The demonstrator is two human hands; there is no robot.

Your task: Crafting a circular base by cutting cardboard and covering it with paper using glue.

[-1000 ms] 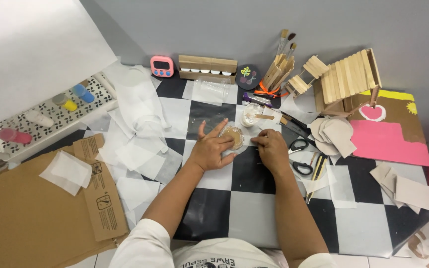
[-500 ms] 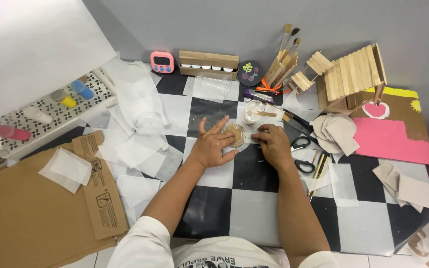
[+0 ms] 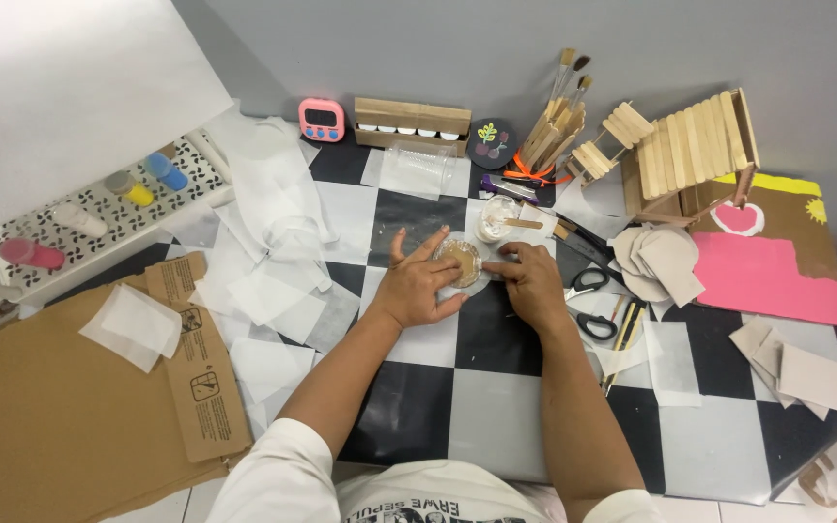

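Note:
A small round brown disc (image 3: 459,261) lies on a piece of clear film on the black-and-white checkered board (image 3: 496,426). My left hand (image 3: 418,286) rests flat beside the disc, fingers spread and touching its left edge. My right hand (image 3: 528,281) presses down at the disc's right side, fingers curled on the film. A small clear cup with a wooden stick (image 3: 498,219) stands just behind the disc.
Black-handled scissors (image 3: 591,302) lie right of my right hand. Cut grey card shapes (image 3: 661,260), a stick house (image 3: 690,145) and pink card (image 3: 767,279) sit further right. White paper sheets (image 3: 263,281), brown cardboard (image 3: 60,407) and a tray of paint bottles (image 3: 99,208) are left.
The hands stay at the disc with only slight shifts of the fingers. The view has tilted a little.

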